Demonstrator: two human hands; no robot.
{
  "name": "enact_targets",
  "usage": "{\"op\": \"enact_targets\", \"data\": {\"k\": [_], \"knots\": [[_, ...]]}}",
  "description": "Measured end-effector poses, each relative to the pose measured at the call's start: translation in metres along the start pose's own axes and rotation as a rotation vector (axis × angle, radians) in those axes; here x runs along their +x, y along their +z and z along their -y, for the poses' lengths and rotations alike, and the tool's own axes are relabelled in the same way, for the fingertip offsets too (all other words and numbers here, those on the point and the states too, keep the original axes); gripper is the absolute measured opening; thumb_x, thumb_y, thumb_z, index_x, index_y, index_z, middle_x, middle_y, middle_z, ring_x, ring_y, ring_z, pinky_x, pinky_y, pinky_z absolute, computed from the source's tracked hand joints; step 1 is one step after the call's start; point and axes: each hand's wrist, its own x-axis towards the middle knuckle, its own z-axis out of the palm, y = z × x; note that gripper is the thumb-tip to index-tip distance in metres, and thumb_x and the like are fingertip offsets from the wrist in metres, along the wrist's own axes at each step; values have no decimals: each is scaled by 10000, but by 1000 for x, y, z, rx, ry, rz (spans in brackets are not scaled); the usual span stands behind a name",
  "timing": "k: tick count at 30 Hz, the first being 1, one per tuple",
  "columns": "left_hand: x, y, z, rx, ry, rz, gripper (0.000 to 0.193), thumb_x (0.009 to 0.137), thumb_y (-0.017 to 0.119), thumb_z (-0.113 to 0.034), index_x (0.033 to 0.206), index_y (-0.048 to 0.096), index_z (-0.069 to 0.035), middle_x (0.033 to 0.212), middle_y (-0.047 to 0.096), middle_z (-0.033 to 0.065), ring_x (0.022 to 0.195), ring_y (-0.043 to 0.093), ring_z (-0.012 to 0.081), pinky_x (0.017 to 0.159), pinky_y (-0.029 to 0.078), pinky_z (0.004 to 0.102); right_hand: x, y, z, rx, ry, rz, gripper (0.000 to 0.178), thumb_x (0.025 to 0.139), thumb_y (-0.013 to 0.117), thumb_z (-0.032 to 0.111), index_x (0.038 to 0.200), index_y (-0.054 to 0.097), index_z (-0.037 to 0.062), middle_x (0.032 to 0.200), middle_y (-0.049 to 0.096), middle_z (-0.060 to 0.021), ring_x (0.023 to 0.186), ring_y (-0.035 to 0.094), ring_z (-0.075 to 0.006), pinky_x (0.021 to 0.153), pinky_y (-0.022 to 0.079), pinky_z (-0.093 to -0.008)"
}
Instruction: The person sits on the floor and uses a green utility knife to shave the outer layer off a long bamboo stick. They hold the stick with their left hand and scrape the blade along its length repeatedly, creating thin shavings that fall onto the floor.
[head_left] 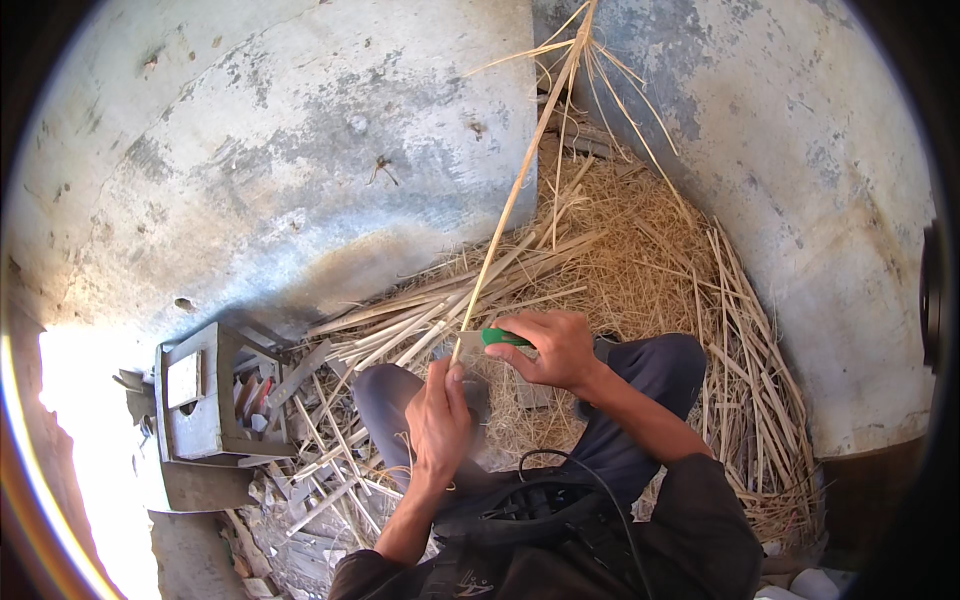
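A long, pale bamboo strip (512, 203) slants up and away from my lap, and its far end splays into several thin slivers near the wall corner. My left hand (438, 418) is closed round the near end of the strip, thumb on top. In my right hand (556, 347) is a knife (497, 337) with a green handle, gripped in closed fingers. Its short blade points left and meets the strip just above my left fingertips. Exactly how deep the edge sits in the strip I cannot tell.
Thin shavings (640, 240) heap in the corner ahead. Split strips (400, 318) lie beyond my left knee, and more strips (755, 400) line the right wall (860, 250). A worn wooden box (200, 400) with odds and ends stands at left. A black cable (612, 500) crosses my lap.
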Motion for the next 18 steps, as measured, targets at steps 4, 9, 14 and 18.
{"op": "enact_targets", "data": {"k": [4, 9, 14, 18], "knots": [[2, 1, -1, 7, 23, -14, 221, 1131, 489, -157, 1147, 651, -8, 751, 675, 224, 677, 674, 421, 643, 493, 484, 0, 1, -2, -15, -1, 0, 347, 949, 768, 474, 1013, 792, 134, 816, 763, -24, 626, 728, -231, 542, 537, -364], [1, -1, 4, 50, 11, -15, 198, 1126, 506, -154, 1140, 647, -15, 759, 674, 232, 694, 682, 436, 635, 490, 490, 7, -8, -9, -74, 25, 0, 316, 909, 825, 421, 968, 798, 112, 826, 780, -25, 621, 727, -216, 551, 536, -334], [-1, -3, 10, 26, -31, 24, 181, 1115, 534, -183, 1186, 636, -50, 804, 689, 239, 747, 686, 466, 650, 495, 531, 9, -5, -7, -79, 10, -12, 317, 907, 826, 417, 956, 798, 106, 817, 778, -26, 609, 723, -212, 544, 531, -338], [-1, -4, 11, 9, -38, 33, 181, 1107, 553, -196, 1202, 633, -64, 820, 695, 240, 760, 685, 473, 651, 500, 546, 8, -2, -9, -101, -20, -31, 339, 931, 796, 446, 955, 798, 108, 780, 758, -23, 571, 696, -212, 529, 516, -343]]}}
